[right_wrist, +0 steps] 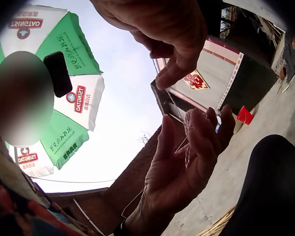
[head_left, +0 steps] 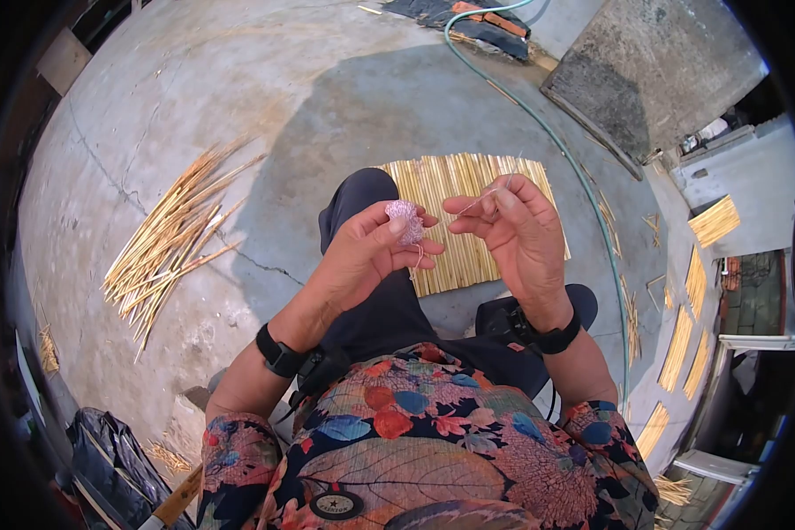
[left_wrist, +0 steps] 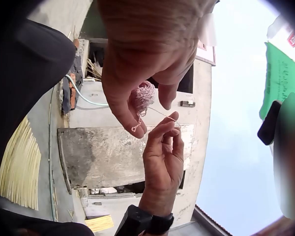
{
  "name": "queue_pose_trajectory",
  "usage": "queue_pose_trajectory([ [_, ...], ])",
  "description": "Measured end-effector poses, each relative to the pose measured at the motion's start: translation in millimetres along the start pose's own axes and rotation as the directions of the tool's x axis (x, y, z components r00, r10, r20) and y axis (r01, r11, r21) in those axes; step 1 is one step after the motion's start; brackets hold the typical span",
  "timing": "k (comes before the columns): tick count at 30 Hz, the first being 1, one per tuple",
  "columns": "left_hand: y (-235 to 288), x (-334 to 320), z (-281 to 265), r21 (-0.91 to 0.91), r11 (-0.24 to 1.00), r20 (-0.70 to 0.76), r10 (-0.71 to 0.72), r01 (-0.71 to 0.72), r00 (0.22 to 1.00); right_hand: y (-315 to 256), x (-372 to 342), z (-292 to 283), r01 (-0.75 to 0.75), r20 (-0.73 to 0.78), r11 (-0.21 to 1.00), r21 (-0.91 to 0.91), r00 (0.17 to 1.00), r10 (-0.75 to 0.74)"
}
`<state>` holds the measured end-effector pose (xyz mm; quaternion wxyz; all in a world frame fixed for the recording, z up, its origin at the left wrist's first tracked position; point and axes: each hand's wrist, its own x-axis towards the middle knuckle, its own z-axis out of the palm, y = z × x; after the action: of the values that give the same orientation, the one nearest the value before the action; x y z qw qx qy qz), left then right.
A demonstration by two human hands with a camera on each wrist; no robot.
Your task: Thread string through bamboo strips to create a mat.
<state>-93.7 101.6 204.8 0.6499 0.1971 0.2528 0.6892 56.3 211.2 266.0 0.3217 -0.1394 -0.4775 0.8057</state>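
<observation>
A small ball of pink and white string [head_left: 405,222] is held between the thumb and fingers of my left hand [head_left: 359,261]; a loose end dangles below it. My right hand [head_left: 523,243] pinches a thin strand between thumb and forefinger, a short way right of the ball. In the left wrist view the strand runs from the ball [left_wrist: 143,96] to the fingertips of the right hand [left_wrist: 163,160]. Below both hands, a mat of pale stalks [head_left: 450,265] lies on the ground beyond the knees.
Loose stalks [head_left: 172,247] lie in a pile on the concrete at the left. A green hose [head_left: 556,137] curves down the right side, past a leaning slab [head_left: 649,79]. Several bundles of stalks [head_left: 677,349] lie farther right. An umbrella [right_wrist: 71,132] stands overhead.
</observation>
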Motion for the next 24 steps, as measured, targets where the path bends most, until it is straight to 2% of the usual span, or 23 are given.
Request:
queue_pose_trajectory([
  [3, 2.3, 2.6, -0.2, -0.089, 0.996, -0.026, 0.005, -0.008, 1.0, -3.7, -2.2, 4.3, -0.024, 0.013, 0.999, 0.033, 1.0, 0.023],
  [6, 0.8, 5.5, -9.0, 0.004, 0.998, -0.075, 0.07, -0.07, 0.995, -0.3, -5.2, -3.7, -0.04, 0.0, 0.999, 0.022, 0.999, 0.04],
  [10, 2.3, 4.8, -12.4, -0.066, 0.994, -0.089, 0.076, -0.082, 0.993, -0.5, -9.5, -11.8, -0.051, 0.008, 0.998, 0.031, 0.999, 0.051],
  [12, 3.0, 4.5, -11.4, -0.13, 0.988, -0.129, 0.071, -0.088, 0.989, -0.1, -10.7, -18.4, -0.033, -0.082, 0.999, 0.017, 0.996, 0.034],
  [16, 6.7, 1.7, -7.7, -0.125, 0.991, -0.019, 0.05, -0.052, 0.999, -1.3, -5.5, -37.3, -0.008, -0.132, 0.999, 0.053, 0.991, 0.014],
  [18, 8.1, -0.8, -9.6, -0.04, 0.998, 0.103, -0.044, 0.048, 0.994, -3.5, -1.3, -45.8, 0.039, -0.174, 0.997, 0.066, 0.984, -0.027],
  [19, 8.5, -1.3, -11.9, -0.04, 0.998, 0.104, -0.048, 0.053, 0.993, -5.1, 0.2, -50.4, 0.04, -0.178, 0.997, 0.067, 0.984, -0.028],
  [21, 8.5, -1.2, -17.2, 0.281, 0.957, 0.17, -0.117, 0.066, 0.978, -8.9, 3.1, -59.0, 0.077, -0.206, 0.993, 0.094, 0.977, -0.056],
  [22, 8.9, -2.3, -16.4, 0.282, 0.957, 0.171, -0.121, 0.069, 0.978, -11.7, 4.1, -61.2, 0.079, -0.21, 0.992, 0.095, 0.976, -0.057],
  [24, 9.3, -4.8, -13.4, 0.483, 0.874, 0.113, -0.131, 0.061, 0.985, -19.7, 3.8, -61.6, 0.126, -0.185, 0.988, 0.09, 0.977, -0.108],
])
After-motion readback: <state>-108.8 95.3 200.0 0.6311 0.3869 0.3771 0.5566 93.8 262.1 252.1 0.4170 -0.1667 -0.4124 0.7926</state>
